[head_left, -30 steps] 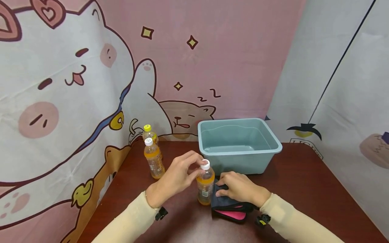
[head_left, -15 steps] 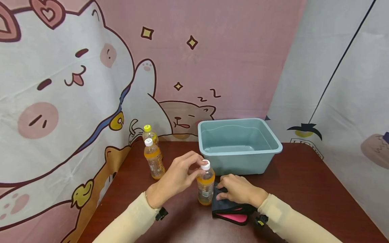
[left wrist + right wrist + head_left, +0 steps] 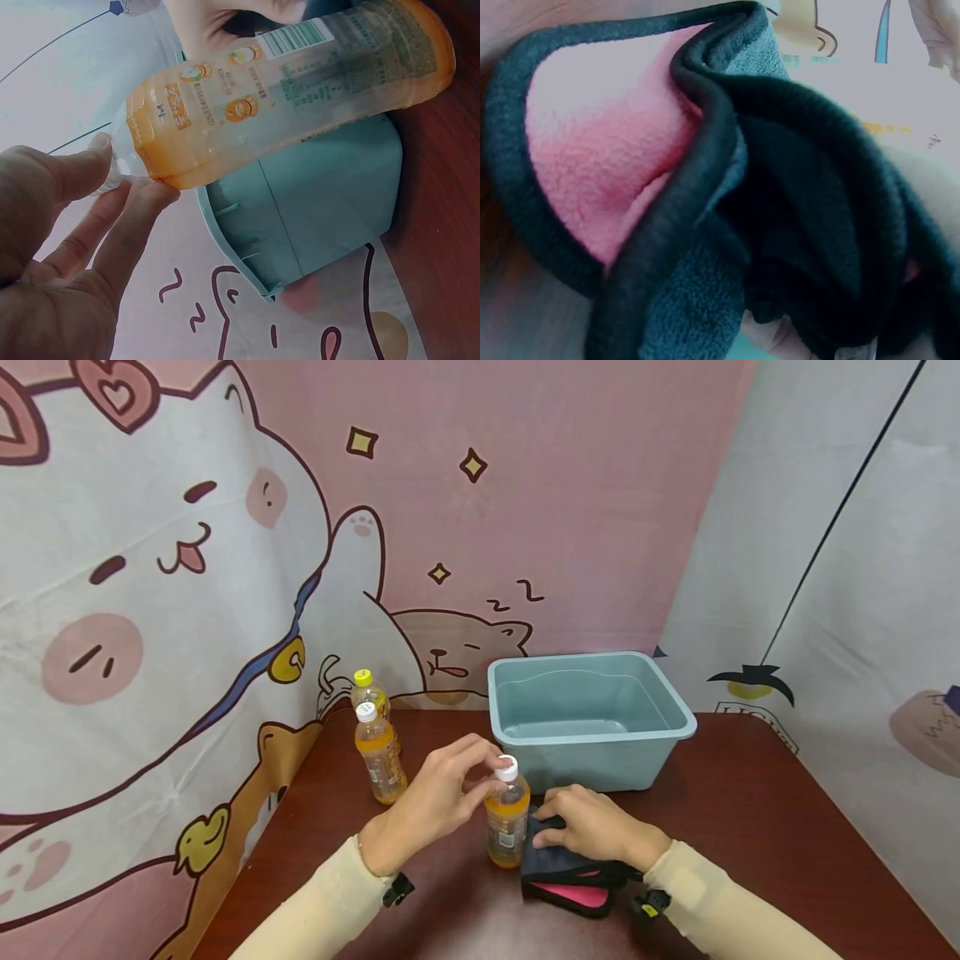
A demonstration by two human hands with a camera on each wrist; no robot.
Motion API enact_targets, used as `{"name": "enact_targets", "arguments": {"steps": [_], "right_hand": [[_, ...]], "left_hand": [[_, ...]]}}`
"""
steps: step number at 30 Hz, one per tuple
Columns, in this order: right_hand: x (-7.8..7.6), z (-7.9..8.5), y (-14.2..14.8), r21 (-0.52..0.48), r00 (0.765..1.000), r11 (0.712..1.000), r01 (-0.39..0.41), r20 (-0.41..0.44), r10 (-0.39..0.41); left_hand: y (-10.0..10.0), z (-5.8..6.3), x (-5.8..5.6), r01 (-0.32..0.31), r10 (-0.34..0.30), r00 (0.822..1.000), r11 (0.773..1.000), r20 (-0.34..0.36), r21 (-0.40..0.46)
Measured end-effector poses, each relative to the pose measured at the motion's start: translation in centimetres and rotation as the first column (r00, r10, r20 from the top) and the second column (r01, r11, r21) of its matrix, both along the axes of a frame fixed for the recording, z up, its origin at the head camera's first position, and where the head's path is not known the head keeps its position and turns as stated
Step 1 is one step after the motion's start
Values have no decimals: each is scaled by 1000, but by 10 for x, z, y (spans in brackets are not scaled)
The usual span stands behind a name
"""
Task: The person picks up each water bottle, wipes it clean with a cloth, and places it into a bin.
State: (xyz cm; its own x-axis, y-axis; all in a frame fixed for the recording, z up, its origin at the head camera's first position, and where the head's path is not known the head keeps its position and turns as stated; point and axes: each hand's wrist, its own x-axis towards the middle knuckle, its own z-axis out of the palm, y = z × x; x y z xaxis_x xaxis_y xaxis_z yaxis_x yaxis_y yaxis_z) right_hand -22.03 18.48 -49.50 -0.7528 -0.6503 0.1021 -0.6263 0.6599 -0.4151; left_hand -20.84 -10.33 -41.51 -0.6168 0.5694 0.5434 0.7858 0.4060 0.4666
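My left hand pinches an upright plastic bottle of orange drink at its white cap and neck. In the left wrist view the thumb and fingers close around the neck of the bottle; its printed label faces the camera. Just right of the bottle, my right hand grips a folded dark grey cloth with black edging and a pink underside. Up close in the right wrist view, the cloth is bunched and covers most of that hand.
Behind both hands stands a blue-green plastic tub. Farther left are a white-capped bottle and a yellow-capped bottle partly behind it. The dark red table meets a cartoon-printed curtain.
My right hand shifted slightly toward me with the cloth, then back up. The cloth's folds changed a little. The left hand and its bottle stayed in place.
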Motion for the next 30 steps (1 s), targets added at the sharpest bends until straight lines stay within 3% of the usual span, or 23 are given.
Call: {"name": "enact_targets", "arguments": {"steps": [13,19,30], "right_hand": [[-1,19,6,-131,1000,991,8,1,-8],[0,31,9,-212,1000,977,12,-21,-17],[1,51,2,-382,992,924,39,-98,-82]], "left_hand": [[-1,-1,-1,12,-11,1000,1000,-16,12],[-1,0,0,15,-15,1000,1000,15,8],[-1,0,0,8,-8,999,1000,37,-2]]}}
